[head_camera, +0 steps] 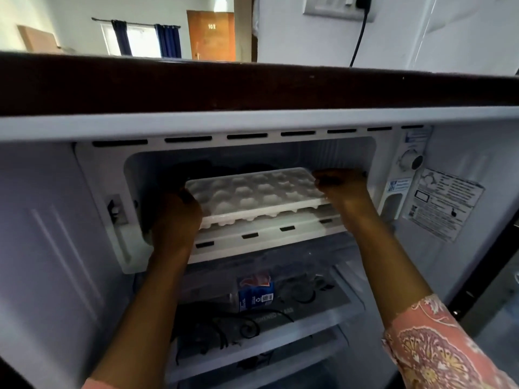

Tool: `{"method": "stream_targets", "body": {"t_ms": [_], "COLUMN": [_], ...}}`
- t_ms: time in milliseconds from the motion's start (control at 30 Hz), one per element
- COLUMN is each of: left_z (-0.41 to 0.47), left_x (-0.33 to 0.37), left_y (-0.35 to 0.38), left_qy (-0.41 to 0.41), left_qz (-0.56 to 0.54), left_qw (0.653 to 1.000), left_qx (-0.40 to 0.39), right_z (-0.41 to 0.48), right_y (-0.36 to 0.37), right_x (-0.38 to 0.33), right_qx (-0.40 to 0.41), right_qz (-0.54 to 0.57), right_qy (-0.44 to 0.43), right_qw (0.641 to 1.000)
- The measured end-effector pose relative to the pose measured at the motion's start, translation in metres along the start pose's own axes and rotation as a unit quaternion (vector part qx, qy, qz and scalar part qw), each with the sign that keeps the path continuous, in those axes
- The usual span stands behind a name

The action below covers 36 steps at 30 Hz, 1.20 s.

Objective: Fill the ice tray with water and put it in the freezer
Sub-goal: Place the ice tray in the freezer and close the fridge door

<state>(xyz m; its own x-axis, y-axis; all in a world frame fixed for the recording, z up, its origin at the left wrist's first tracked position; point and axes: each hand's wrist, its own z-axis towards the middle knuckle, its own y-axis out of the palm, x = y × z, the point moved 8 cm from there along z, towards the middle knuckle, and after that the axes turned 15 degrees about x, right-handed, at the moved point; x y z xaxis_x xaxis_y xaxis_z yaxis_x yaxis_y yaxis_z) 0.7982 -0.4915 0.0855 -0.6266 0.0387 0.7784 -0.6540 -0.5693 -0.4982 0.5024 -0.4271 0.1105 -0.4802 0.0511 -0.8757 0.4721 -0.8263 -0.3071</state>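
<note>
A white ice tray (252, 192) with several round moulds is held level at the mouth of the freezer compartment (348, 153), its far half inside the opening. My left hand (177, 217) grips the tray's left end. At the tray's right end my right hand (342, 186) holds the edge close to the compartment's right wall. The tray hangs just above the compartment's white front lip (266, 237). Whether there is water in the moulds I cannot tell. Dark shapes lie at the back of the compartment behind the tray.
The fridge stands open. Below the freezer a glass shelf (323, 310) carries a plastic bottle with a blue label (254, 294). A thermostat knob (411, 160) and a sticker (441, 203) sit on the right inner wall. The fridge's dark top (252, 82) runs across above.
</note>
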Motion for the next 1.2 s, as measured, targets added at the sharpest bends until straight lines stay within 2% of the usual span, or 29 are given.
{"method": "stream_targets", "body": {"t_ms": [167, 300, 433, 667, 800, 933, 1067, 1200], "left_z": [0.012, 0.021, 0.022, 0.02, 0.005, -0.009, -0.02, -0.043], "left_x": [-0.01, -0.016, -0.015, -0.01, 0.0, 0.014, 0.019, 0.031], "left_y": [0.02, 0.035, 0.034, 0.031, 0.025, 0.013, 0.008, -0.007], "left_qy": [-0.005, -0.005, 0.005, 0.01, 0.004, 0.041, 0.069, 0.174], "left_qz": [-0.014, -0.015, 0.006, 0.025, 0.01, 0.011, 0.016, 0.055], "left_qw": [0.999, 0.999, 0.999, 0.999, 0.999, 0.999, 0.997, 0.983], "left_qx": [-0.032, -0.052, -0.032, -0.029, -0.044, -0.033, -0.036, -0.006], "right_z": [0.009, 0.01, 0.012, 0.009, 0.008, -0.006, -0.034, -0.056], "right_y": [0.015, 0.023, 0.029, 0.034, 0.034, 0.037, 0.032, 0.028], "right_x": [-0.001, 0.005, 0.013, 0.014, 0.005, -0.008, -0.025, -0.035], "right_qx": [-0.026, -0.032, -0.04, -0.058, -0.06, -0.049, -0.016, -0.023], "right_qz": [-0.067, -0.067, -0.051, -0.046, -0.145, -0.258, -0.27, -0.28], "right_qy": [-0.01, 0.008, 0.045, 0.022, -0.049, -0.179, -0.297, -0.326], "right_qw": [0.997, 0.997, 0.997, 0.997, 0.986, 0.948, 0.916, 0.903]}}
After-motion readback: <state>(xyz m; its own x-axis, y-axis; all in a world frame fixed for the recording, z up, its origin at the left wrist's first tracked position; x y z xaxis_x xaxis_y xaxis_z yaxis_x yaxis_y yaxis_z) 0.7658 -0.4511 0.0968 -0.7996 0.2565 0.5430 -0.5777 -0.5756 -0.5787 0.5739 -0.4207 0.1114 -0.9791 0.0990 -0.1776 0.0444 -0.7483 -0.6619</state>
